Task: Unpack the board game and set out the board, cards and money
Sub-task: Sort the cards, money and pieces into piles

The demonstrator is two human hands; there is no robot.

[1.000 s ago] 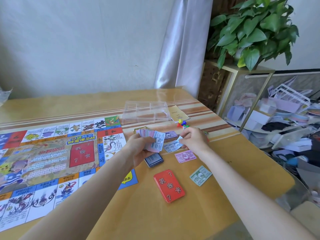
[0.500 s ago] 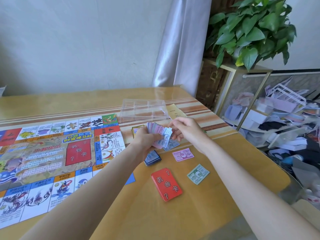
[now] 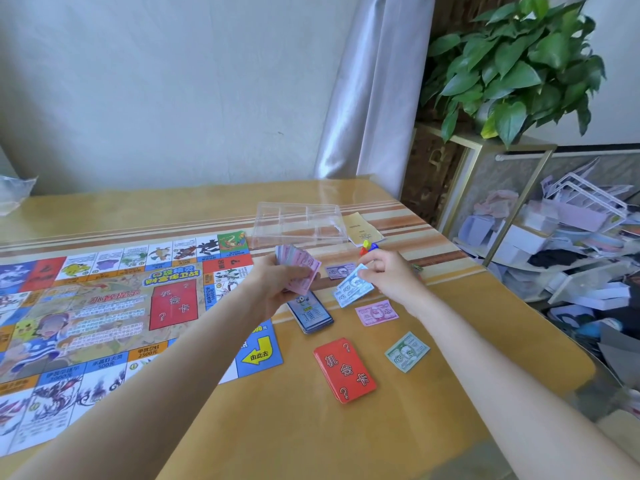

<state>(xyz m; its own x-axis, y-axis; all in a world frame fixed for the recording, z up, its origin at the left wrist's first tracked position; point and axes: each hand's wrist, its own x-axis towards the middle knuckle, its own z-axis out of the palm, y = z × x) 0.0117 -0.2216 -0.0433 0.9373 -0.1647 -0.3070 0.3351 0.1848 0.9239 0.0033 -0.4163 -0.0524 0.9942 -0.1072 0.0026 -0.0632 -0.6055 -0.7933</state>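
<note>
Bright daylight, soft shadows, wide-angle edge distortion

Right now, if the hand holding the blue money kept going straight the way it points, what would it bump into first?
The right hand points left, toward the left hand and its stack of money. It would probably meet that stack first, though how far apart they are is hard to judge.
</note>
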